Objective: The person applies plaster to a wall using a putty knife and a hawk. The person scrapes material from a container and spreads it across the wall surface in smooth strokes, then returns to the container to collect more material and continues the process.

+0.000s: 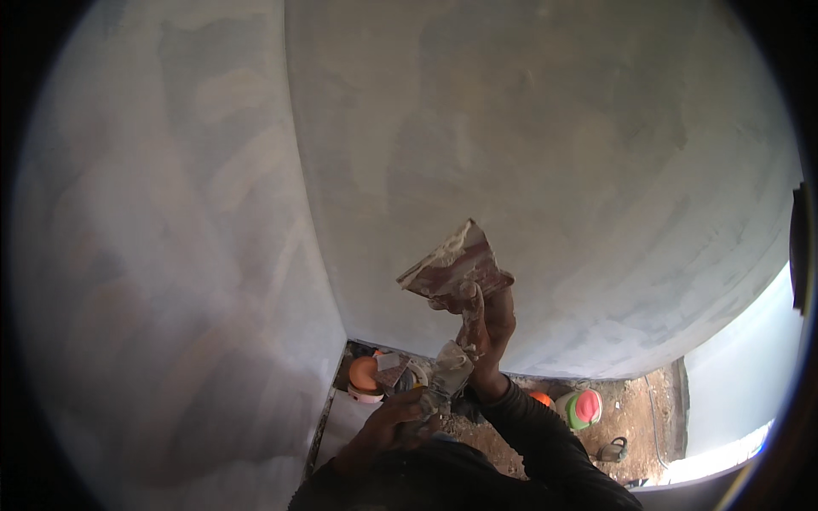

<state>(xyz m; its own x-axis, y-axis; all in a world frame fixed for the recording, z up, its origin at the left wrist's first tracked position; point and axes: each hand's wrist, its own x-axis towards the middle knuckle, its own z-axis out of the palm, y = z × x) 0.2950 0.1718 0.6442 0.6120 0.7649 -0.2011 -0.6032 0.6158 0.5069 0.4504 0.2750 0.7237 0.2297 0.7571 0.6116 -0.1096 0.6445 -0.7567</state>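
Observation:
In front of the facing wall (545, 170), my right hand (492, 328) is raised and grips a putty knife (456, 266). Its wide, triangular blade points up and to the left, with pale putty smeared along the edge. My thumb lies along the lower part of the blade. Lower and to the left, close to my body, my left hand (396, 419) is closed round a pale, putty-caked thing (449, 368) whose kind I cannot make out. That thing rises just below my right wrist.
A side wall (170, 255) with patchy pale coating meets the facing wall in a corner at left. On the dirt floor (635, 400) stand an orange-and-white bucket (365, 379), a green-and-white bucket with a pink top (584, 409), and a small grey object (613, 450).

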